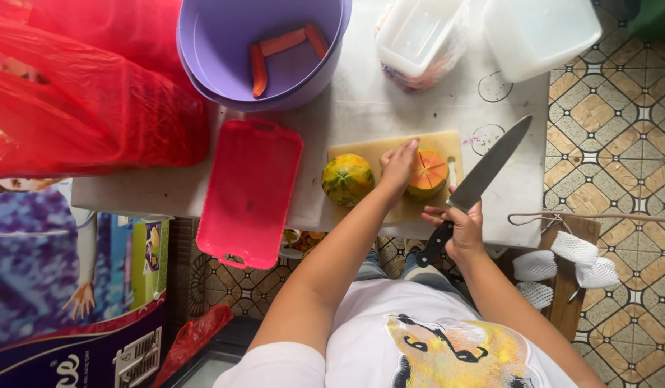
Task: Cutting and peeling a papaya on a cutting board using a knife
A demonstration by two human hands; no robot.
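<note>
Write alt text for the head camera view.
A person's left hand steadies a cut papaya piece on a cutting board while the right hand holds a large knife. Another papaya piece and a pink tray lie alongside.

Knife (488,169) beside hand-steadied papaya half (427,174)

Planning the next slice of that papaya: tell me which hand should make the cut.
Right. The right hand already grips the knife, blade raised beside the cut papaya half; the left hand rests on that half, steadying it.
</note>
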